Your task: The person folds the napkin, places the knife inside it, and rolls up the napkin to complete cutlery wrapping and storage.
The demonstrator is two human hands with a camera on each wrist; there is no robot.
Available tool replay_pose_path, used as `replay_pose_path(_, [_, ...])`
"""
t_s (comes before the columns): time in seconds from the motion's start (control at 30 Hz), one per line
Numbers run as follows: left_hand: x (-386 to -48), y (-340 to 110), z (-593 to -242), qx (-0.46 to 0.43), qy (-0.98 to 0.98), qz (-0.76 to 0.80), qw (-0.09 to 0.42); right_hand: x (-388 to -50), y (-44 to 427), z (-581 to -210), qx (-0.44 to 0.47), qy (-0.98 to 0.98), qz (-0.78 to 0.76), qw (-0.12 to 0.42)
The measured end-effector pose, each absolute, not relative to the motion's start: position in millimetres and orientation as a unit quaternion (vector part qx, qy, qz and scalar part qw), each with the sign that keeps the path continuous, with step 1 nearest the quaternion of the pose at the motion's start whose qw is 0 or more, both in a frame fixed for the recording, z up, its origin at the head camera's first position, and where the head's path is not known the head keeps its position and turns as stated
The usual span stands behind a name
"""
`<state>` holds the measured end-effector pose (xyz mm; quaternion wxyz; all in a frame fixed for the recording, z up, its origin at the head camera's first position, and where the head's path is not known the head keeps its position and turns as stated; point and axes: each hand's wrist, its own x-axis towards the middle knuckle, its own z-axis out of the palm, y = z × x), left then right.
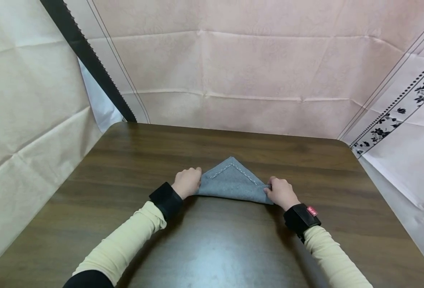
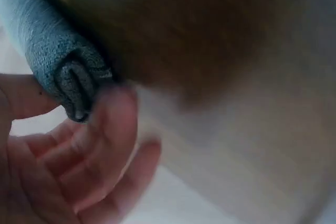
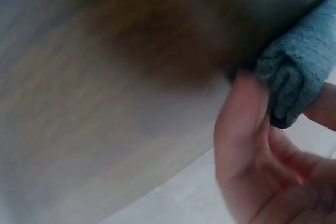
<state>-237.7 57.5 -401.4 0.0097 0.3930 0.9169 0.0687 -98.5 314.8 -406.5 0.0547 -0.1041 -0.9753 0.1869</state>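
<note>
A grey-blue cloth (image 1: pixel 230 188) lies near the middle of the table, its near edge rolled and its far part a triangle with a light stitched line along the edges. At its left end my left hand (image 1: pixel 187 182) pinches the roll between thumb and fingers. My right hand (image 1: pixel 283 193) grips the opposite end the same way. Spiral layers show at the end of the rolled cloth (image 2: pixel 79 80) in the left wrist view. The right wrist view shows similar bunched layers in the cloth (image 3: pixel 294 77) between thumb and fingers. The underside of the roll is hidden in the head view.
The brown wooden table (image 1: pixel 212 244) has rounded far corners. Pale creased sheets (image 1: pixel 251 72) hang behind it and at both sides, one with a black strip (image 1: pixel 96 68), another with a floral border (image 1: pixel 388 124). Black bands (image 1: pixel 166 201) circle both wrists.
</note>
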Motion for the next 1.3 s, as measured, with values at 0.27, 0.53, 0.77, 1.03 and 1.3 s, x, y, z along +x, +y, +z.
replay_pose_path(0.27, [-219,56,-413,0.528,0.829,-0.044,-0.180,-96,306,-419,0.037,-0.975,0.077,0.206])
replay_pose_path(0.53, [-211,42,-413,0.569,0.821,0.012,-0.056,-80,310,-425,0.086,-0.970,0.041,0.224])
replay_pose_path(0.77, [-212,37,-409,0.582,0.810,-0.004,-0.079,-68,306,-430,0.088,-0.984,0.045,0.150])
replay_pose_path(1.03, [-211,31,-404,0.585,0.809,0.027,-0.051,-63,303,-421,0.082,-0.987,0.048,0.126])
replay_pose_path(1.3, [-213,18,-398,0.559,0.815,0.139,0.063,-46,305,-411,0.074,-0.985,0.117,0.106])
